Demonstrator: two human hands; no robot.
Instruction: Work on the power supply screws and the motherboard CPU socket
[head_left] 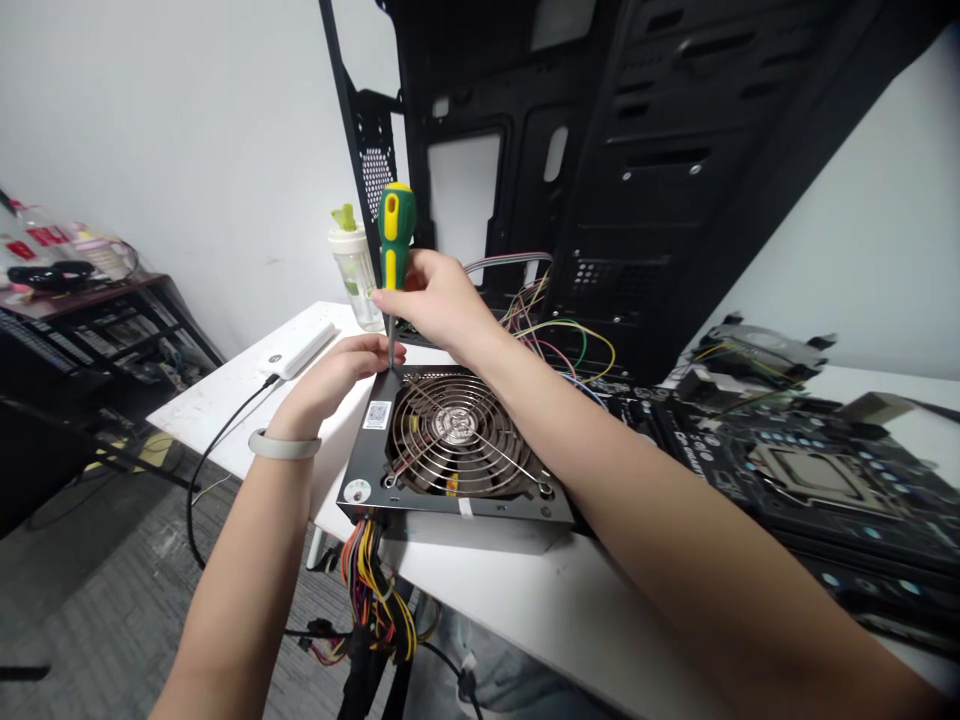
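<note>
Since the right hand (442,300) has its fingers closed round a green-and-yellow screwdriver (397,240) left of centre, tip at the upper-left corner of the power supply (457,426) lying fan-up on the counter (495,580) mid-frame, the step seems to be working a screw there; the next move probably calls for an upright shaft and a firm twist. Any screw is hidden, and whether the left hand (337,372), fingers beside the tip, pinches anything I cannot tell; the black computer case (585,215) runs off the top edge.

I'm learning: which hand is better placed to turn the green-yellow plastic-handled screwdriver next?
Probably the right hand: it holds the screwdriver by the handle; the left hand is low beside the metal shaft.
</note>
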